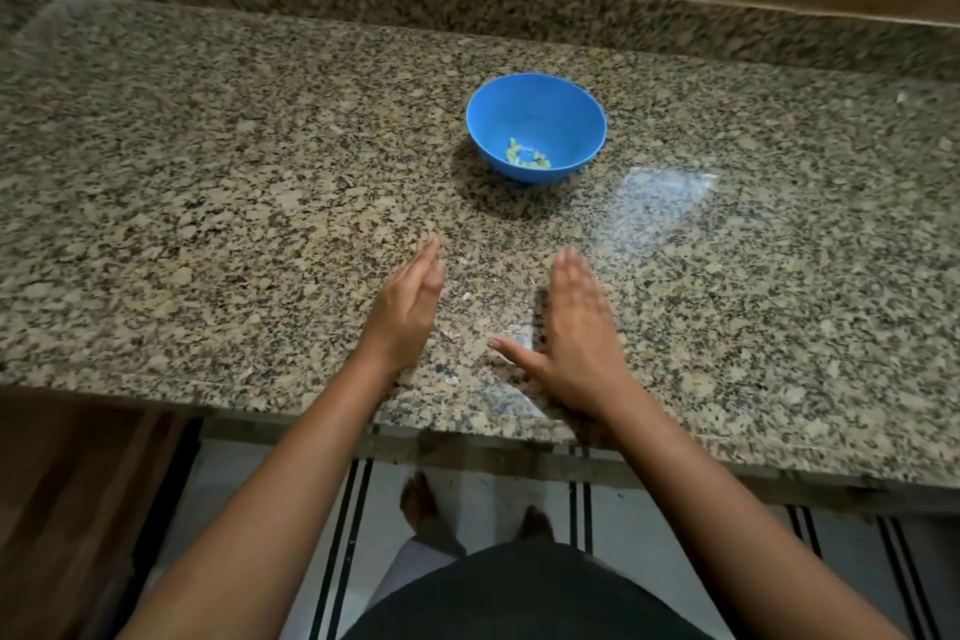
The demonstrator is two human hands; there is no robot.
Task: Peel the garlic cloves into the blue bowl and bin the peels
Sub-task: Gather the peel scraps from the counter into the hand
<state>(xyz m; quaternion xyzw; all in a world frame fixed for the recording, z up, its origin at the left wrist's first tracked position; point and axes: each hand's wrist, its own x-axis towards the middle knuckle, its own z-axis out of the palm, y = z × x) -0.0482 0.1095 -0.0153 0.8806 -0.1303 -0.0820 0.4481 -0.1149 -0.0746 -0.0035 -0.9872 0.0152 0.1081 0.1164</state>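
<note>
Left hand and right hand are flat, holding nothing, palms facing. Pale scraps, likely peels, lie between them on the counter; bowl sits well beyond.

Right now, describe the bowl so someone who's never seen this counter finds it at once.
Start at the speckled granite counter filling the view. Beyond the left hand and right hand, mid-counter, sits a round blue bowl with a few pale garlic cloves inside. It is the only vessel and only bright colour on the stone.
</note>
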